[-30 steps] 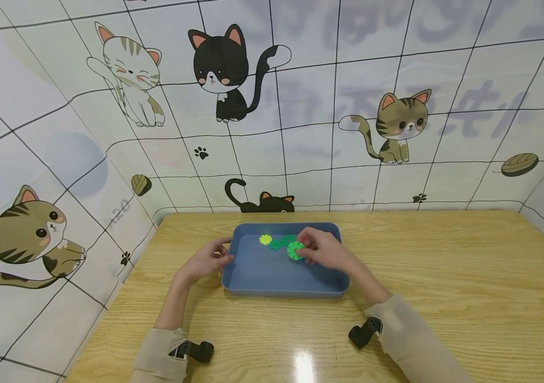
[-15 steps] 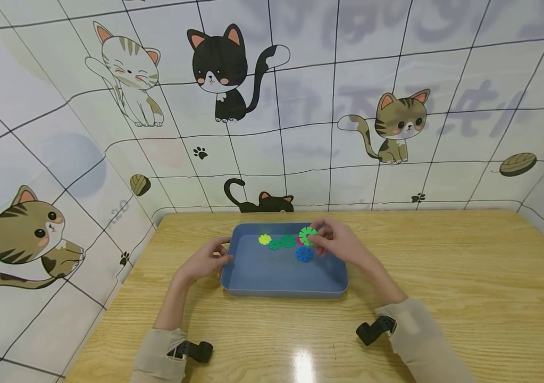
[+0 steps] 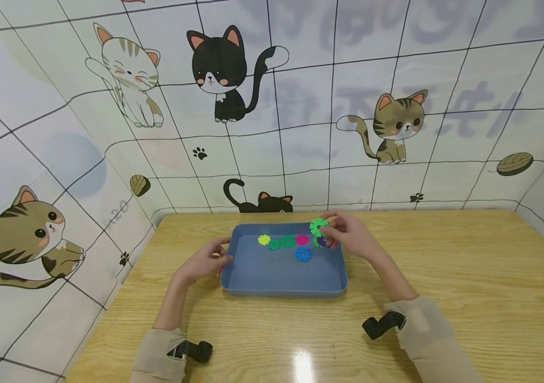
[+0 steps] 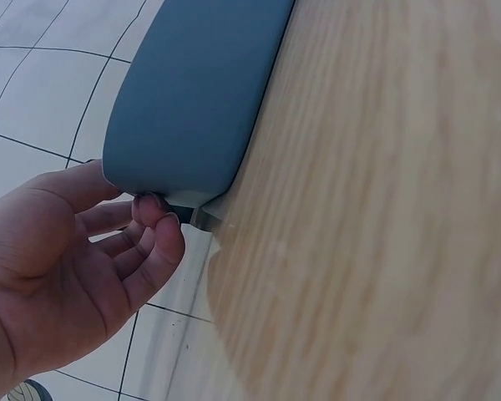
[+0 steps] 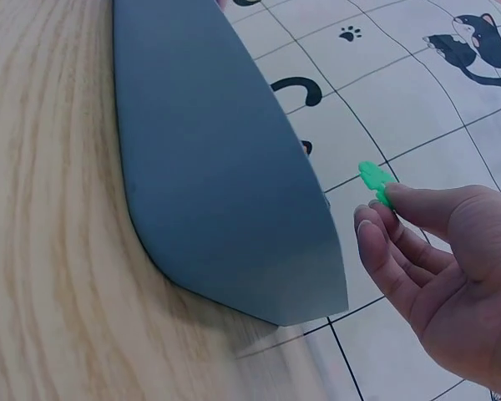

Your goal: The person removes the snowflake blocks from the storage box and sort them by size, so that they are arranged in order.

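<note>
From the head view: the right hand (image 3: 352, 234) has slid rightward over the last half second, still pinching the light green disc (image 3: 318, 227), now up by the far right corner of the tray (image 3: 272, 274). The pink disc (image 3: 302, 240), partly covered before, shows whole; a purple disc (image 3: 321, 241) has come into sight, though the hand and its disc hide part of it. The blue disc (image 3: 303, 254), yellow disc (image 3: 264, 240) and two green discs (image 3: 287, 241) lie unmoved in the tray. The left hand (image 3: 207, 259) stays at the left end; there's table (image 3: 425, 266) beneath, cats (image 3: 219, 64) on the wall (image 3: 310, 159) behind. Left wrist: that hand grips the tray's end, fingers curled. Right wrist: thumb and fingertip squeeze the light green disc, clear of the rim; the tray's side blocks what lies inside.
</note>
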A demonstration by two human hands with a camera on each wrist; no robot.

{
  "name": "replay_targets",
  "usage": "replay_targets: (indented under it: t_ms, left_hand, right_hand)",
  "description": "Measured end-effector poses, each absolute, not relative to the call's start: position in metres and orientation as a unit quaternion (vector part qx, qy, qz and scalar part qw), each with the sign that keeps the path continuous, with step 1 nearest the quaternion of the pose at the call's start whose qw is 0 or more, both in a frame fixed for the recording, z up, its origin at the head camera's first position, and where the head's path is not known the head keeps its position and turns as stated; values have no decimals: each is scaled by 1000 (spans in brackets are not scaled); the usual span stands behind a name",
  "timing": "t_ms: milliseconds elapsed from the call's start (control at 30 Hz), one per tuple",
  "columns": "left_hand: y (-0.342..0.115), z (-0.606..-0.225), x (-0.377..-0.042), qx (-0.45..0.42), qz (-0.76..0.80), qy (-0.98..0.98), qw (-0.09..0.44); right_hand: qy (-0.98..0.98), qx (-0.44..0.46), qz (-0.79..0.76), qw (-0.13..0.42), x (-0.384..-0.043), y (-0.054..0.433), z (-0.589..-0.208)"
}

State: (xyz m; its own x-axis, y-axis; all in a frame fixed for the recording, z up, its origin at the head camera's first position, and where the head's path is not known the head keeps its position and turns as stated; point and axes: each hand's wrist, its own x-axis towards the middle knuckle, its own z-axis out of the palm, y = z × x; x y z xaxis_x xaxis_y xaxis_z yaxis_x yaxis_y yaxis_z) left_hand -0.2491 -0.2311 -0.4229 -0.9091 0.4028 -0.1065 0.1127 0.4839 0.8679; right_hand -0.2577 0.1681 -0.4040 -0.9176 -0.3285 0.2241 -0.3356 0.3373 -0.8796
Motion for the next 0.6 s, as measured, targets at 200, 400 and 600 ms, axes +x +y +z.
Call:
replay_targets:
  t_ms: [200, 400, 600]
  left_hand:
    - [-233, -422, -250, 155, 486, 847, 151]
    - [-233, -421, -248, 155, 487, 846, 151]
    - [-231, -422, -249, 156, 496, 839, 159]
  right_hand:
    - [-827, 193, 527, 22, -259, 180, -404]
    - [-827, 182, 530, 39, -260, 194, -407]
    - [-833, 171, 525, 43, -259, 209, -411]
